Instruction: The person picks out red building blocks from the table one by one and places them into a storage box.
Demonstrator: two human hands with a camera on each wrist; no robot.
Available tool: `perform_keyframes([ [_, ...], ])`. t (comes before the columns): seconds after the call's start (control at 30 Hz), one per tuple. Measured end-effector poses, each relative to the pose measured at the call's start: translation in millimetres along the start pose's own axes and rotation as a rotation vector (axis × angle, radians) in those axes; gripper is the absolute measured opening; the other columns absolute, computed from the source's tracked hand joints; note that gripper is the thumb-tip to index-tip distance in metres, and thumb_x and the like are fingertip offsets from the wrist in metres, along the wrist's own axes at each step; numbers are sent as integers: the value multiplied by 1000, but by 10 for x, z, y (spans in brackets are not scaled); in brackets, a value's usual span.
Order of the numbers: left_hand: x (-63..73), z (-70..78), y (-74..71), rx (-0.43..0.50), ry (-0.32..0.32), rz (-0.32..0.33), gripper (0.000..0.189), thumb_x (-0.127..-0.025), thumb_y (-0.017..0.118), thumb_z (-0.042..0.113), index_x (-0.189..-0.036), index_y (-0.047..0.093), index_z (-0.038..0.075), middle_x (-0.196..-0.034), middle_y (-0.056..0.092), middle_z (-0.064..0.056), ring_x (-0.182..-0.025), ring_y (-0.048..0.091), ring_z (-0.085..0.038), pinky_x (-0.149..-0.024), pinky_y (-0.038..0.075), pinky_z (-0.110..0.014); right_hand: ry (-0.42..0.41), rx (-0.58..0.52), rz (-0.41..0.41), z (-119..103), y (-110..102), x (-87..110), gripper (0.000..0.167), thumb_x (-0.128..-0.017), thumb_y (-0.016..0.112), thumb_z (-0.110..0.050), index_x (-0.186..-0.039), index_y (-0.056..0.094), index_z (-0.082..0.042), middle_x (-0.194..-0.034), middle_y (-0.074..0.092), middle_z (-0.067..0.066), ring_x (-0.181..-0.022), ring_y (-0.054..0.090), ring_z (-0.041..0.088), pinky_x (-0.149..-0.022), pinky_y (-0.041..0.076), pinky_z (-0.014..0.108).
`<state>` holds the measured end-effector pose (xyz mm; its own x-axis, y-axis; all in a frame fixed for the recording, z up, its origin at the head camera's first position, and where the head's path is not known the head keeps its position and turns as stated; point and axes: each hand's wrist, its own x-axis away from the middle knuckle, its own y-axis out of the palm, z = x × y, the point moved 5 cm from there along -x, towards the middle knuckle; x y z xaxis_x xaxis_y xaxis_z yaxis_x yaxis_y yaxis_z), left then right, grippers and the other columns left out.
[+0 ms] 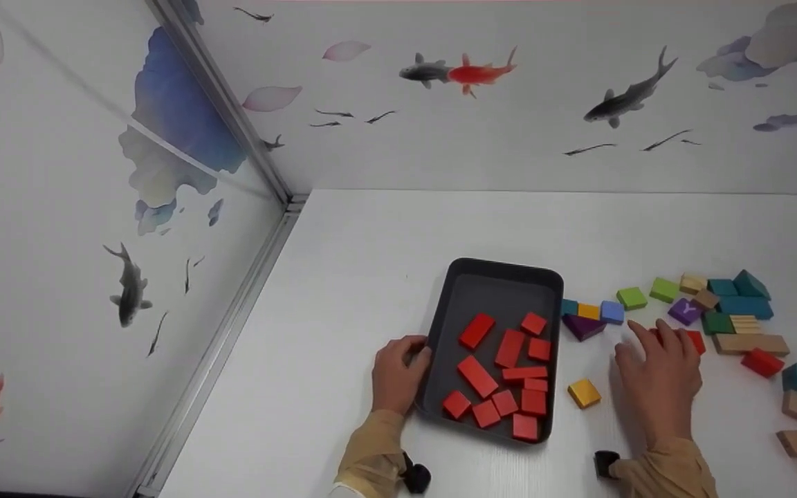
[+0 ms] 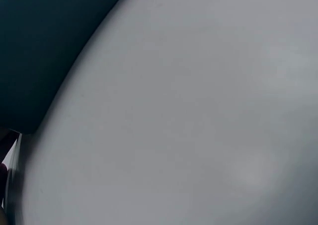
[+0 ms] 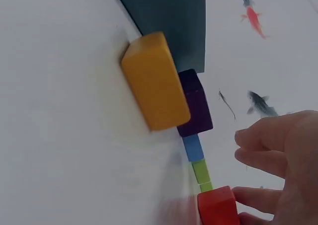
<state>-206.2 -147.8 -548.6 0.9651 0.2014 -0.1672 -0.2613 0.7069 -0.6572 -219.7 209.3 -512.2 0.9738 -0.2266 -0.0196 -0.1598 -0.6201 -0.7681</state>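
A dark rectangular tray [image 1: 506, 270] holds several red blocks [image 1: 477, 377] of different sizes. My left hand [image 1: 395, 373] grips the tray's left rim, with thumb and fingers bent at the edge. In the left wrist view the tray's wall [image 2: 54, 51] fills the upper left, and only bits of fingers show low at the left edge. Right of the tray, my right hand [image 1: 665, 377] is spread over a red block [image 3: 218, 206], partly hidden under it in the head view. Its lower fingers [image 3: 258, 199] touch that block's side in the right wrist view.
Near the tray's right side lie a yellow block [image 1: 584, 393], a purple triangular block [image 1: 584, 327] and a blue block [image 1: 612, 312]. Farther right are green blocks [image 1: 665, 290], teal blocks [image 1: 744, 306], wooden blocks [image 1: 751, 344] and another red block [image 1: 762, 362]. Fish-patterned walls stand behind and left.
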Motion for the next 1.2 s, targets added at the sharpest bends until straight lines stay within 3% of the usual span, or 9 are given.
perform_keyframes([
  [0.17,-3,9,-6,8,10,6,21,-84,58,35,-102,64,26,-95,60,13,-93,53,-8,-87,40,-31,1,9,8,56,9,-18,52,-83,60,-14,-131,43,-6,-143,14,22,-132,-4,39,-94,6,67],
  [0.33,0,12,-10,-6,21,9,21,-84,58,36,-102,64,27,-95,60,14,-94,52,-7,-87,39,-31,104,-6,19,188,-25,-39,57,-82,62,-14,-134,40,-10,-147,-1,18,-131,-14,35,-94,6,68],
  [0.57,5,24,-24,2,21,17,22,-84,57,37,-101,64,27,-94,60,13,-94,53,-9,-87,39,-33,183,-21,-36,305,-52,-50,66,-82,62,-19,-139,30,-12,-147,-13,16,-131,-15,37,-93,9,69],
  [0.67,6,17,-22,3,10,9,21,-84,58,37,-101,64,27,-94,60,13,-94,52,-8,-88,39,-32,202,-49,-44,316,-50,-43,65,-82,63,-21,-138,32,-10,-147,-13,14,-132,-13,36,-94,12,67],
  [0.87,1,5,-17,7,2,4,20,-84,58,36,-101,64,28,-95,59,14,-94,52,-8,-88,39,-32,235,-107,-63,355,-47,-56,61,-81,63,-22,-134,35,-8,-148,-11,11,-132,-3,38,-88,30,63],
  [1.03,6,-2,-8,16,6,8,21,-84,57,36,-101,64,28,-95,60,13,-94,53,-8,-87,40,-33,257,-141,-58,421,-43,-66,61,-80,64,-17,-134,36,-9,-148,-7,11,-132,1,39,-88,33,61],
  [1.2,3,-6,-6,22,-4,1,21,-84,57,37,-101,64,28,-95,59,13,-93,52,-7,-86,41,-32,290,-163,-55,491,-31,-74,72,-78,65,-11,-139,27,-13,-147,-2,15,-131,4,38,-86,36,59],
])
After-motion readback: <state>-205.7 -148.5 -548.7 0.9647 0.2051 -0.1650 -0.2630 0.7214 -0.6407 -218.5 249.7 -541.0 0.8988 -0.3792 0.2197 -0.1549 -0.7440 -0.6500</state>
